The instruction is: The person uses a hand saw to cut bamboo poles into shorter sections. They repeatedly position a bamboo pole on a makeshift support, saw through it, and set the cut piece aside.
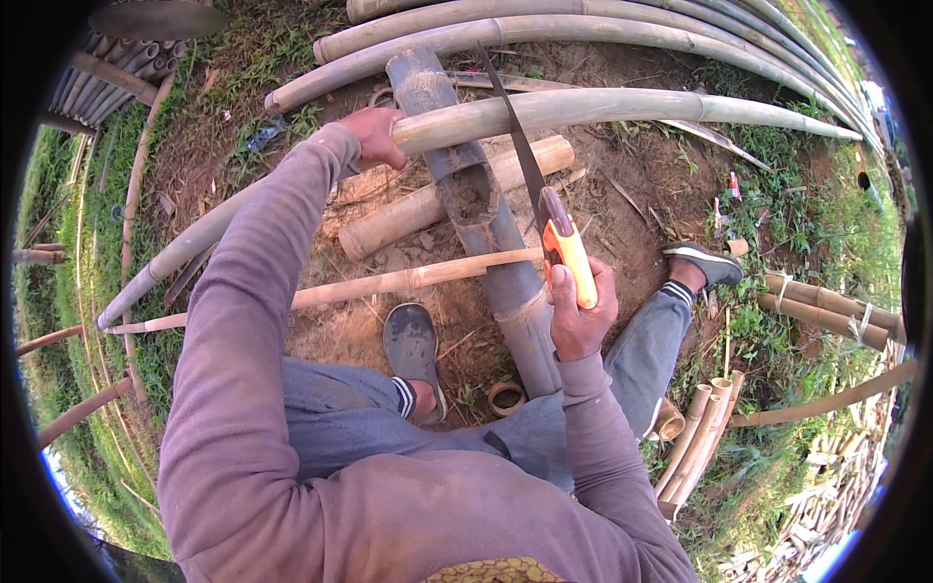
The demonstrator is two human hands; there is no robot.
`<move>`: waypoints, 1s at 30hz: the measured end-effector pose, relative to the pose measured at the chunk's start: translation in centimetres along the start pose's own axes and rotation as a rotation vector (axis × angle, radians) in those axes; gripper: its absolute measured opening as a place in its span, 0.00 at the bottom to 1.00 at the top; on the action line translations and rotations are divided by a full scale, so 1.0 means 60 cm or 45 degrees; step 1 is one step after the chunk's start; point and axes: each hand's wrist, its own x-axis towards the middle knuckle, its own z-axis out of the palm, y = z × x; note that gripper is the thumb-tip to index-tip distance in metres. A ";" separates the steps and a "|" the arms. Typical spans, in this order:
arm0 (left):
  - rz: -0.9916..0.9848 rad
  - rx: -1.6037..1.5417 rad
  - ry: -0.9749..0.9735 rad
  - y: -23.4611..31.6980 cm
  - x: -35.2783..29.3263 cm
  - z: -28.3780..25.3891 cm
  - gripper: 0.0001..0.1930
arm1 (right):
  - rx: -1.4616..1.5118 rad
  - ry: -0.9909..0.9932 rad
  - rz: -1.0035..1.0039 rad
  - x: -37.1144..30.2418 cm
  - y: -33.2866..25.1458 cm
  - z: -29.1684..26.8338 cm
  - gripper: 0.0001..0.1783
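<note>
My left hand (377,136) is closed round a long pale bamboo pole (622,105) that runs from far left to far right. In my right hand (585,316) is a handsaw (571,255) with an orange and yellow handle. Its dark blade (522,146) points away from me and crosses the pole just right of my left hand. Whether the teeth have bitten into the pole, I cannot tell. Beneath the pole lies a thick grey bamboo log (525,321) with a hollow cut in its top, sloping from my legs to the far side.
A short bamboo piece (389,223) and a split bamboo strip (389,284) lie near the log. More long poles (583,34) stretch across the far side. Cut bamboo lengths (695,437) and a tied pair of poles (831,306) are at right. My shoes (410,350) flank the log.
</note>
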 end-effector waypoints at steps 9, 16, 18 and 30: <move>-0.098 0.520 0.551 0.051 -0.060 0.102 0.34 | 0.055 -0.082 0.202 -0.005 -0.032 -0.056 0.16; -0.099 0.146 -0.024 0.025 -0.056 0.031 0.42 | 0.065 -0.024 0.028 -0.054 0.029 -0.051 0.15; -0.208 0.255 0.122 0.049 -0.070 0.050 0.39 | 0.030 -0.013 0.032 -0.060 0.021 -0.070 0.15; -0.238 0.415 0.490 0.050 -0.090 0.103 0.33 | 0.428 0.108 0.130 -0.082 -0.009 -0.081 0.18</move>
